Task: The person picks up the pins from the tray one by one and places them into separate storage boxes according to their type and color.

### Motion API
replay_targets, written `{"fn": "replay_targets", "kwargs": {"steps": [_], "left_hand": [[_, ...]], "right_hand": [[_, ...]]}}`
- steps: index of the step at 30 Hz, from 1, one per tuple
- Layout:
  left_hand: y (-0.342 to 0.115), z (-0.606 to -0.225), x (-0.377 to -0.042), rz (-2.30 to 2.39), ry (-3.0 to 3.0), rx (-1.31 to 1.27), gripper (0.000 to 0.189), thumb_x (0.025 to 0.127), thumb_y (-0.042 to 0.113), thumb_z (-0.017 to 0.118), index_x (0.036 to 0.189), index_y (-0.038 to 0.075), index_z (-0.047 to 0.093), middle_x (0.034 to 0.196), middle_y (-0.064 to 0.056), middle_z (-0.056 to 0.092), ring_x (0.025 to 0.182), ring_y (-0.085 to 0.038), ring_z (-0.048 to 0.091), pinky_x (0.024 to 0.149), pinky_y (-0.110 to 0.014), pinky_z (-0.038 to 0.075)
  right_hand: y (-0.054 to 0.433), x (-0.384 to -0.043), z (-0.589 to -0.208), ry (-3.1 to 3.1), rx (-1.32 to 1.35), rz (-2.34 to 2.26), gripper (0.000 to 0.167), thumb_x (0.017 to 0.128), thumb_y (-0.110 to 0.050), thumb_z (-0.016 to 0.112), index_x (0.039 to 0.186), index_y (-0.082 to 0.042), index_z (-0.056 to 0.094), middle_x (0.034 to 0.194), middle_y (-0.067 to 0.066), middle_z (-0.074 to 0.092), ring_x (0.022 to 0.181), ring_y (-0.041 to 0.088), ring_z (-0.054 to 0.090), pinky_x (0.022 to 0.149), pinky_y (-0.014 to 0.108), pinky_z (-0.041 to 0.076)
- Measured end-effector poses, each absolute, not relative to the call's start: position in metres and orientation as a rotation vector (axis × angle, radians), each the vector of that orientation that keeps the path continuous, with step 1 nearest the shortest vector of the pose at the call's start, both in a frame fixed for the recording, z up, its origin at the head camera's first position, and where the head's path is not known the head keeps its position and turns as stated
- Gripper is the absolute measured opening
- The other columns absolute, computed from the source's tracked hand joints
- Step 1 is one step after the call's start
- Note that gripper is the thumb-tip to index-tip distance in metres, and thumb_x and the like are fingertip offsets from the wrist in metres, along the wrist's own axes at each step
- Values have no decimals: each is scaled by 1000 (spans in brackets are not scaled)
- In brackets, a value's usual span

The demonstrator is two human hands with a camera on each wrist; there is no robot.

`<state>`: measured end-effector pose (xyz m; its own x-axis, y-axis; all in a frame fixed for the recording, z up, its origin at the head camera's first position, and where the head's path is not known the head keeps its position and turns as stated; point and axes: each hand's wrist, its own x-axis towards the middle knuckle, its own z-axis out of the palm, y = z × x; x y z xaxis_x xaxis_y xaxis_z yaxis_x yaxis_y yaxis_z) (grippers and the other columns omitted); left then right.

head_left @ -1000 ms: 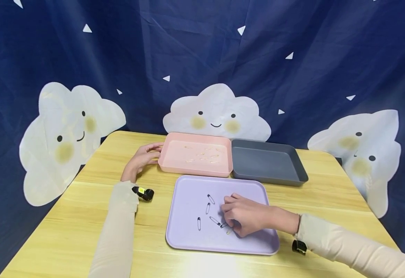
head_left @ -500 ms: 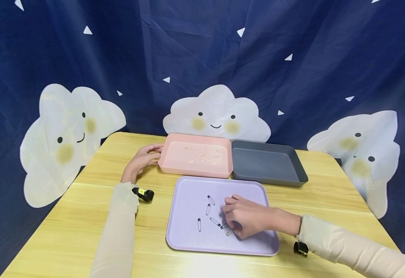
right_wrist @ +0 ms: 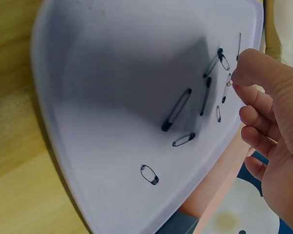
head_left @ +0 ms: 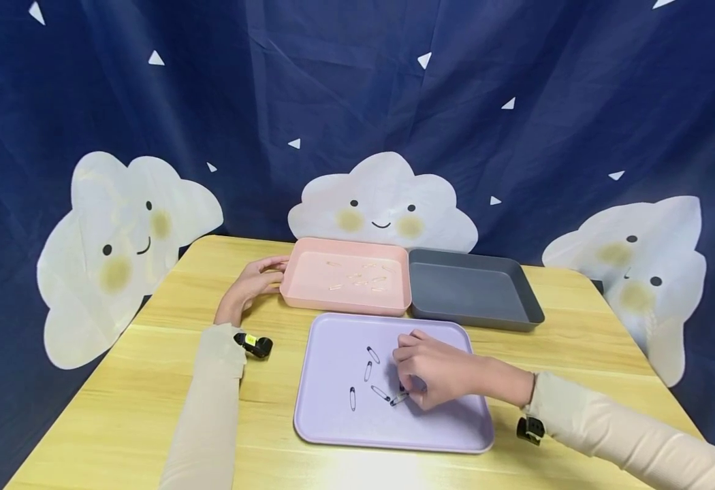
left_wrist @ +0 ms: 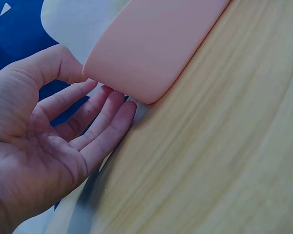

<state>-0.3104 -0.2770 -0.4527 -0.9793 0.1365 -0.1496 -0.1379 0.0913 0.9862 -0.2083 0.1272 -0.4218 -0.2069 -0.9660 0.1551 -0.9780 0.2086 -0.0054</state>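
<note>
In the head view my right hand (head_left: 434, 371) is over the lilac tray (head_left: 333, 340), thumb and index finger brought together. The right wrist view shows a small gold safety pin (right_wrist: 229, 83) pinched at those fingertips. Several black safety pins (head_left: 353, 399) lie scattered on the lilac tray, close below and to the left of that hand. My left hand (head_left: 249, 287) is at the left end of the pink tray (head_left: 299, 272); its fingers, loosely bent, touch the end wall, with the thumb by the rim. Several gold safety pins (head_left: 355, 276) lie inside the pink tray.
A dark grey tray (head_left: 468, 286) stands against the pink tray's right side, behind the lilac one. All three trays are on a wooden table (head_left: 272, 422). Behind it hangs a navy curtain (head_left: 357, 82) with cloud faces.
The gold safety pin that lay under my right fingertips has left the lilac tray and is between them now. The right hand has risen slightly. My left hand stays put.
</note>
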Motion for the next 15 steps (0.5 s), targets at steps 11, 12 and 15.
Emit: {"fn": "replay_targets", "kwargs": {"steps": [11,12,15], "left_hand": [[-276,-455,-311,2005,2154,17,60,95,-6,53,153,-4,40,150,-31,41,115,-26,59,84,-27,59],[-276,-455,-311,2006,2156,16,60,95,-6,53,154,-3,39,150,-31,41,115,-26,59,83,-27,59],[-276,-456,-312,2009,2160,27,60,95,-5,53,154,-3,39,151,-31,41,115,-25,59,84,-27,59]], "right_hand": [[121,-216,-403,-2424,1803,208,18,65,-19,80,69,-27,64,79,-12,55,88,8,42,83,29,35],[121,-217,-402,-2420,1799,215,18,65,-18,80,69,-26,63,79,-11,56,88,8,42,83,29,34],[119,-221,-396,-2397,1785,232,18,65,-16,79,69,-25,63,78,-8,57,88,9,44,82,27,33]]}}
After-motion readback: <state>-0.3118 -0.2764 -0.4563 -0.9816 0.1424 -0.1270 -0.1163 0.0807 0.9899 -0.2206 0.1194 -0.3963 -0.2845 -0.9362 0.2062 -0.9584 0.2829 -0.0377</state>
